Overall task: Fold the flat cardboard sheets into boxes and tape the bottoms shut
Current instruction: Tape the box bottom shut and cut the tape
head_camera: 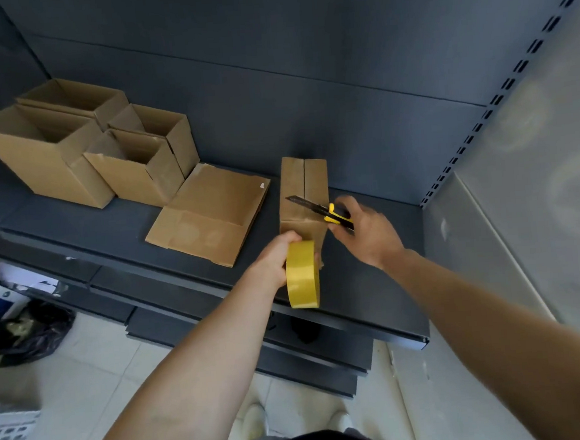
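Observation:
A small cardboard box [304,181] stands bottom-up on the dark shelf [372,282], its two bottom flaps meeting along a centre seam. My left hand [273,264] grips a yellow tape roll [302,275] just in front of the box's near face. My right hand [361,230] holds a yellow-and-black utility knife [329,212], whose extended blade lies across the near part of the box's top. A flat cardboard sheet [209,213] lies on the shelf to the left of the box.
Several folded open-topped boxes [81,145] stand grouped at the shelf's back left. A perforated upright [499,98] and a grey wall bound the right side. Lower shelves and a black bag [28,332] on the tiled floor lie below.

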Demonstrator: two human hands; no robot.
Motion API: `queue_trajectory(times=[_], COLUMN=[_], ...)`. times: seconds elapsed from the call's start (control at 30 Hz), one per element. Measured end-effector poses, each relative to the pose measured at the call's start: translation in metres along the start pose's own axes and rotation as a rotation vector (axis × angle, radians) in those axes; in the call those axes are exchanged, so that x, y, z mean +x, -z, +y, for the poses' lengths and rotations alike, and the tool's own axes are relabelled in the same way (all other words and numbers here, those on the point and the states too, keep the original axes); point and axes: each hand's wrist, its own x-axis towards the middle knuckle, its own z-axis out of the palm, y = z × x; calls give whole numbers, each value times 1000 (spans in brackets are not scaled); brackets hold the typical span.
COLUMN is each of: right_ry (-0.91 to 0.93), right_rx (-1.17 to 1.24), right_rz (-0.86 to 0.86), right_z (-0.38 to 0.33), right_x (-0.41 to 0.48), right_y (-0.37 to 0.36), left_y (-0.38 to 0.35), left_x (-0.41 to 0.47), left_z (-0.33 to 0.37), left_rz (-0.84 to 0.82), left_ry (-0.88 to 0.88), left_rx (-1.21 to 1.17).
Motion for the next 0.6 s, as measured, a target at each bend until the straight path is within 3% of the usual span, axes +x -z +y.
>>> queue_trajectory(times=[0.13,0.3,0.6], right_ry=[30,-106,-100], right_rx=[-164,-303,-445], right_rz=[-56,-173,-145], right_z=[22,35,24], right_x=[-23,-30,-17], right_y=[-12,-26,-40], left_y=[1,2,5], left_x=[2,2,1], left_z=[4,6,13], left_rz=[-24,-29,8], left_ry=[-1,18,39], left_rx=[-15,-12,11])
